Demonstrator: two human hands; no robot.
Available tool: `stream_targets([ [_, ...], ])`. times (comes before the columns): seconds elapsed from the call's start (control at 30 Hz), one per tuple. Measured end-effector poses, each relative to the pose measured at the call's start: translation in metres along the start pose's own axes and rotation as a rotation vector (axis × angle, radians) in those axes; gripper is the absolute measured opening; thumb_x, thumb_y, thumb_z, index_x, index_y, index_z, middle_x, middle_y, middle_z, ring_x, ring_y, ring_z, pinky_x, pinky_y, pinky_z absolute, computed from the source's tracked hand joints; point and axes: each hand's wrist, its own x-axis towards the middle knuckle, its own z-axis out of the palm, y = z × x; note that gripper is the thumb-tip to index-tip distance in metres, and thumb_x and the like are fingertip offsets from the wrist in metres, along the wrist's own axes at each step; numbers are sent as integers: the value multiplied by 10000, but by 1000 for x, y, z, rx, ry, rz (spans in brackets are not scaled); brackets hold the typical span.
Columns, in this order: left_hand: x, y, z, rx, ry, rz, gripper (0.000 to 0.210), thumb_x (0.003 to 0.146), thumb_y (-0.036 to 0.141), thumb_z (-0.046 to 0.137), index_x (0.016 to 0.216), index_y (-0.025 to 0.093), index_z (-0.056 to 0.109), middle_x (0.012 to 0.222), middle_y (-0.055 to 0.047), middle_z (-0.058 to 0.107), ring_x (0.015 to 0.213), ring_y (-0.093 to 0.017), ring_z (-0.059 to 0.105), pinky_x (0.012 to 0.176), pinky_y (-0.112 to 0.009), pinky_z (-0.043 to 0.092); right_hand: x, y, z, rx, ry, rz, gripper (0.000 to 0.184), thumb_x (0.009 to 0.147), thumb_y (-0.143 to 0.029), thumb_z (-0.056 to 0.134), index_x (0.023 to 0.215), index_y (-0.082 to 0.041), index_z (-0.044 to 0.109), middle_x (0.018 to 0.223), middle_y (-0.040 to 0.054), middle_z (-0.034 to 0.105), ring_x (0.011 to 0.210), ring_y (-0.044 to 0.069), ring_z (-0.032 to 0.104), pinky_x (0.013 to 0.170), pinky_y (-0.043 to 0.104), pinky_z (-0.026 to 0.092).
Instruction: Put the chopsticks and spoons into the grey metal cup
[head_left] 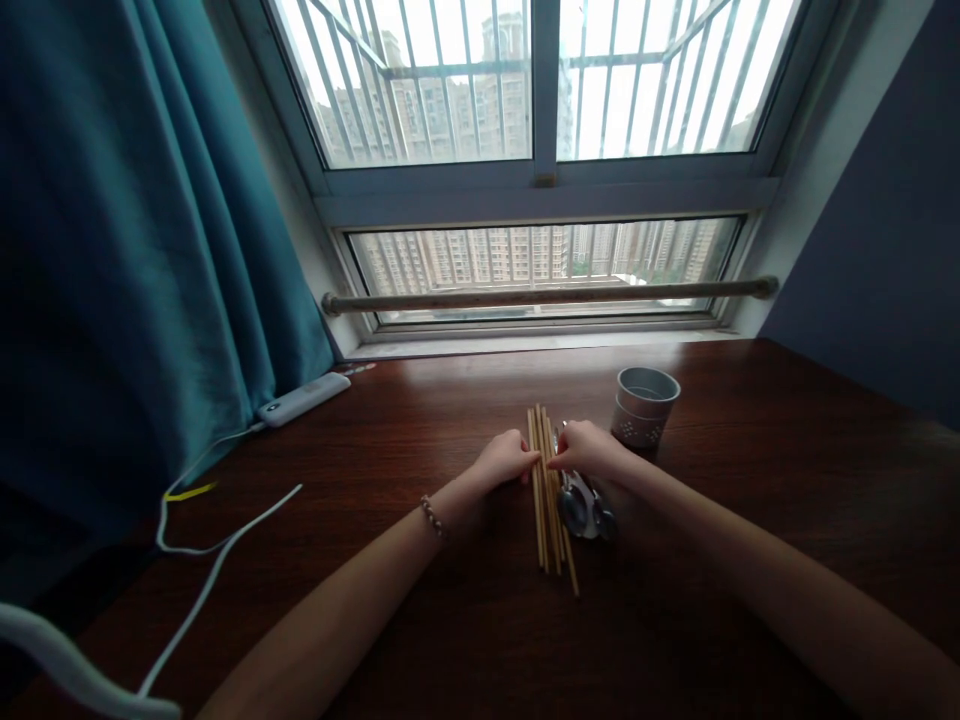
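Several light wooden chopsticks (548,520) lie side by side on the dark brown table, their ends pointing towards me and the window. At their left edge my left hand (508,457) is closed, thumb and fingers pinching the outer sticks. My right hand (589,448) is closed too, gripping the bundle from the right. Below that hand, several metal spoons (574,510) rest against the right side of the chopsticks, their handles partly hidden under my fingers. A silver metal cup (646,408) with a dotted pattern stands upright beyond my right hand, apart from it.
A white power strip (304,400) lies at the back left near the blue curtain (187,230). Its white cable (217,560) loops over the table's left side, with a yellow strip (190,492) beside it. A rail (551,297) crosses in front of the window.
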Motion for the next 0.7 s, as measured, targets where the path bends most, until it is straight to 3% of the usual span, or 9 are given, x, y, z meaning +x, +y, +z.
stream_targets([
  [0.17,1,-8,-2,34,14,-21,326,856,337,476,638,117,580,582,-14,579,607,-136,581,623,-272,469,-2,-18,9,-88,57,37,221,692,-347,616,765,-139,617,832,114,608,774,272,588,583,308,408],
  [0.3,-6,7,-1,159,161,-99,335,782,430,527,849,108,590,832,-119,633,807,-248,613,684,-360,477,-11,-26,17,-129,90,21,140,728,-260,538,759,-142,607,845,110,607,821,275,592,638,323,439],
  [0.4,-11,14,-4,235,193,-116,376,770,446,515,922,109,583,910,-166,628,882,-308,604,725,-400,472,-13,-28,22,-154,114,16,162,749,-255,515,795,-130,607,865,122,603,833,281,592,654,333,450],
  [0.57,-13,2,-19,269,119,-131,273,756,353,568,857,101,596,903,-142,624,856,-243,600,747,-378,473,-15,-30,28,-163,116,-6,252,728,-295,577,902,-113,598,919,125,599,859,279,587,678,335,463],
  [0.7,-4,-16,-28,199,65,-130,219,730,319,608,726,104,566,733,-64,589,687,-164,564,641,-304,459,-17,-32,31,-165,110,-22,239,769,-312,533,870,-113,615,904,135,601,858,295,586,698,371,465],
])
